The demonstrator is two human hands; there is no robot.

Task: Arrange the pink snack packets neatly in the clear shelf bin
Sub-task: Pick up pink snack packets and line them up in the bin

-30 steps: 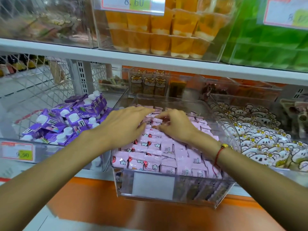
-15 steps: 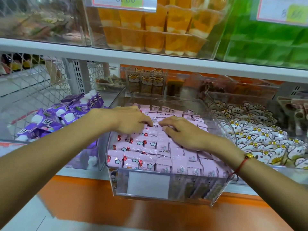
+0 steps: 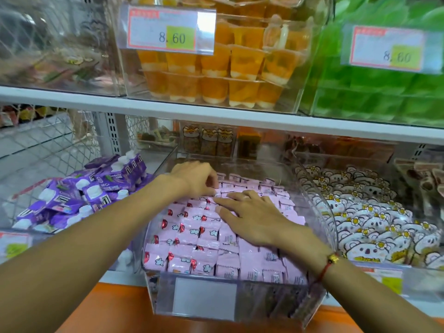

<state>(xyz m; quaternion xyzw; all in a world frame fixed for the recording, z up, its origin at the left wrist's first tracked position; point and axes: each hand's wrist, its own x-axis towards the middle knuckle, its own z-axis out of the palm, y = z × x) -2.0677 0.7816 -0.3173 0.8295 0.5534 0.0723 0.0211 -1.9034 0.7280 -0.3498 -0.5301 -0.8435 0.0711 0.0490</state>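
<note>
- Pink packets (image 3: 192, 236) fill the clear bin (image 3: 199, 301) in rows, front edge to back.
- Left hand (image 3: 194, 180) pinches a back-row packet; tugging could disturb neighbours.
- Right hand (image 3: 249, 221) presses flat, fingers straight; sliding may skew rows.

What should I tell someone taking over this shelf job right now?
Left hand: fingers curled, pinching pink packets near the back of the bin.
Right hand: flat, fingers straight, pressing packets mid-bin.
Packets: all in the bin, mostly in rows; left rows show the printed front, right rows the back.
Done: front rows look neat.
Left: straighten the back rows under the hands.
</note>
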